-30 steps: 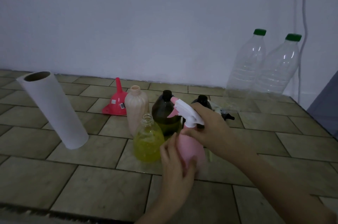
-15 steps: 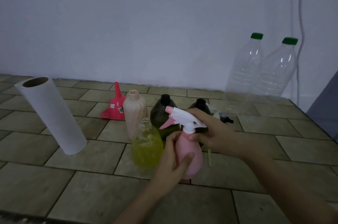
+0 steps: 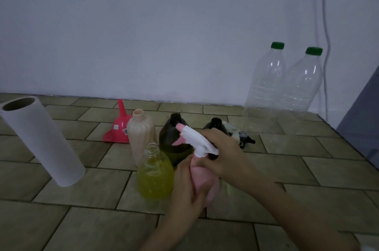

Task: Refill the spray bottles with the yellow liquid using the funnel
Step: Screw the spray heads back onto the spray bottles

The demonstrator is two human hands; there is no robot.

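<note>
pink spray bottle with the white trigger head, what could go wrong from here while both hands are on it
1. The open clear bottle of yellow liquid stands right beside the left hand; a nudge could tip and spill it.
2. The right hand grips the white trigger head while the left holds the pink spray bottle; a hard twist could splash any contents.
3. The red plastic funnel sits behind the bottles, so reaching could knock them.

One head-worn camera looks forward and down across the tiled worktop [image 3: 61,226] toward the wall [image 3: 164,35]. It sits close above the hands, which reach in from the lower edge. No second view shares the scene.
</note>
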